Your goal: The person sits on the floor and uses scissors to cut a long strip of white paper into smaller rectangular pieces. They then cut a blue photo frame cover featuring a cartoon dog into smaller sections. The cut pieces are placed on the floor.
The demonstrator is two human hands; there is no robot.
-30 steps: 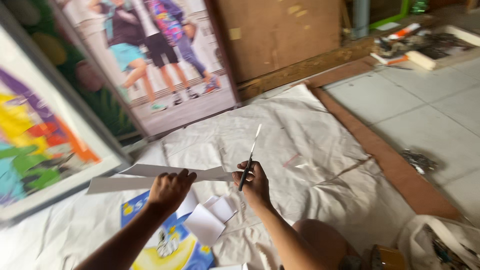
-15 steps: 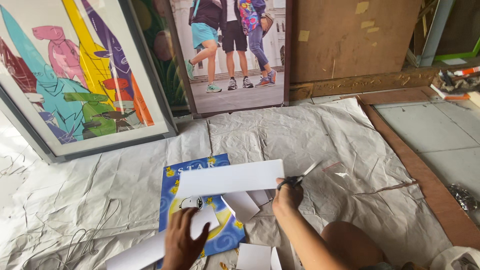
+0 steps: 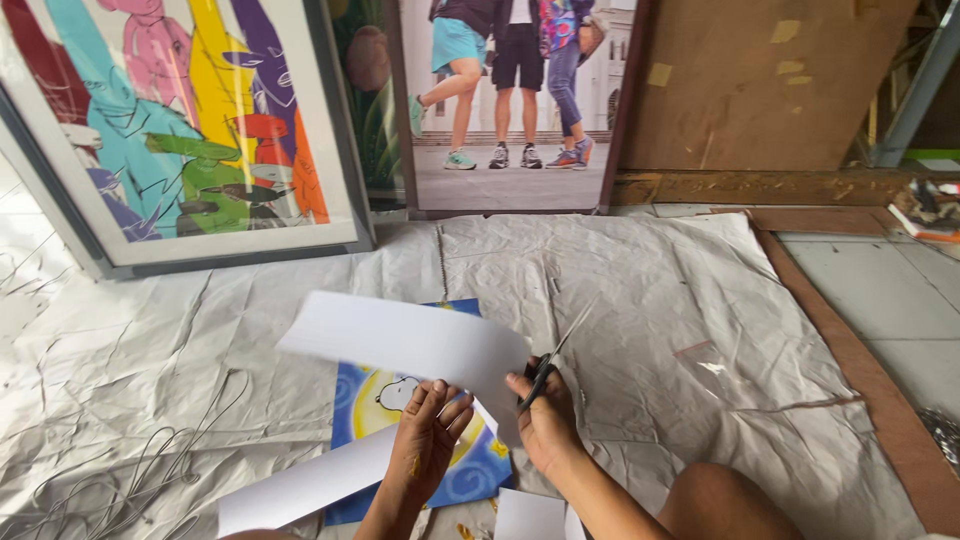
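Observation:
My right hand (image 3: 548, 418) grips a pair of scissors (image 3: 556, 353), blades pointing up and right, and also touches the lower right edge of a curved white sheet of paper (image 3: 405, 344). My left hand (image 3: 428, 440) is under the sheet's lower edge with fingers spread, resting on a blue and yellow cartoon picture (image 3: 400, 402) that lies flat on crumpled grey paper. A long white paper strip (image 3: 300, 485) runs left from below that hand.
A framed colourful drawing (image 3: 170, 130) and a framed photo of people's legs (image 3: 510, 100) lean at the back, beside a brown board (image 3: 760, 85). Thin wires (image 3: 120, 480) lie at lower left. A small white scrap (image 3: 530, 516) sits near my knee (image 3: 730, 500). Tiled floor is at right.
The view has swung and settled toward the floor covering. The white sheet has risen and curled, and my left hand has moved up under it. The scissors stay in my right hand.

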